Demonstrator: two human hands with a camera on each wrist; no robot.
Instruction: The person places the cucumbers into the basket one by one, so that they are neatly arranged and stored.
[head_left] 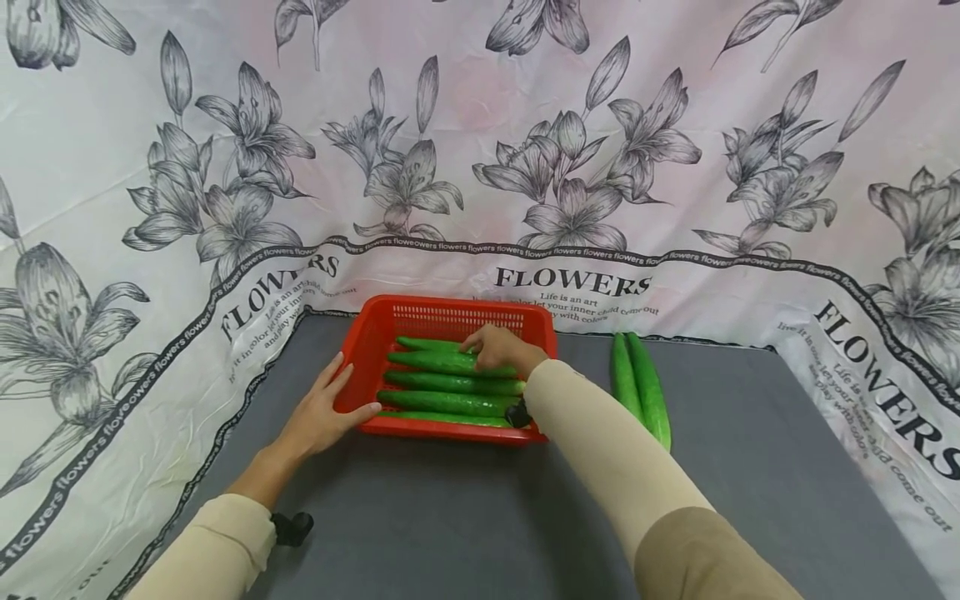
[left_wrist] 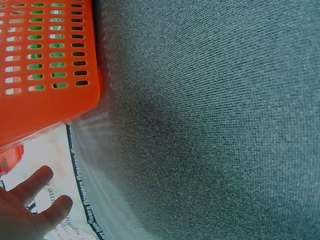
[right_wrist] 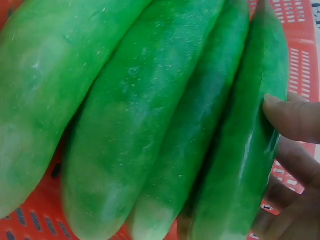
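Observation:
Several green cucumbers (head_left: 450,403) lie side by side across a red plastic basket (head_left: 450,429). My right hand (head_left: 502,348) reaches into the basket and grips a cucumber (right_wrist: 250,135) near the back row. In the right wrist view its thumb presses the top of that cucumber, and the fingers go round the far side. My left hand (head_left: 326,412) is at the basket's left end, fingers spread along the rim and thumb by the front left corner. Only part of the left hand (left_wrist: 30,215) shows in the left wrist view, beside the basket's slotted wall.
Two more cucumbers (head_left: 647,387) lie on the grey tabletop (head_left: 450,517) right of the basket, partly behind my right forearm. A flower-printed cloth (head_left: 480,167) hangs at the back and both sides of the table.

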